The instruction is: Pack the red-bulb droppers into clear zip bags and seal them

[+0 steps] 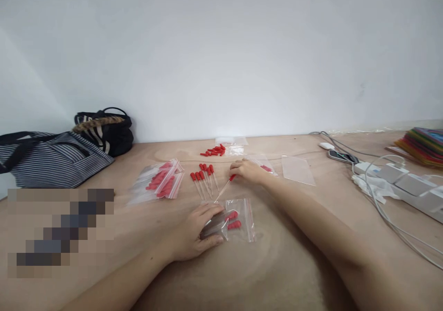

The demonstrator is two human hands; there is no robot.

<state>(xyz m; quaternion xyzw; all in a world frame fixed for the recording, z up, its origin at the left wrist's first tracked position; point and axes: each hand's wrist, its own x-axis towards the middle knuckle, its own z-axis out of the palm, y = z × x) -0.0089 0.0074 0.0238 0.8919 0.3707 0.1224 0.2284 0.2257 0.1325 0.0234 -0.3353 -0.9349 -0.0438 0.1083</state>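
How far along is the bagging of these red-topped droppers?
Done: filled bags lie stacked at the left. In hand: the left hand holds an open bag with some droppers inside; the right hand pinches one dropper. Still to go: a row of loose droppers, a red pile farther back and an empty bag.

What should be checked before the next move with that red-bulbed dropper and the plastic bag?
1. Left hand holds the clear zip bag with red strip down on the wooden table: ok.
2. Bag mouth open: cannot tell.
3. Right hand pinches the thin clear dropper with red bulb: ok.
4. Dropper tip points toward the bag: ok.
5. Row of loose red-bulbed droppers lies apart from both hands: ok.
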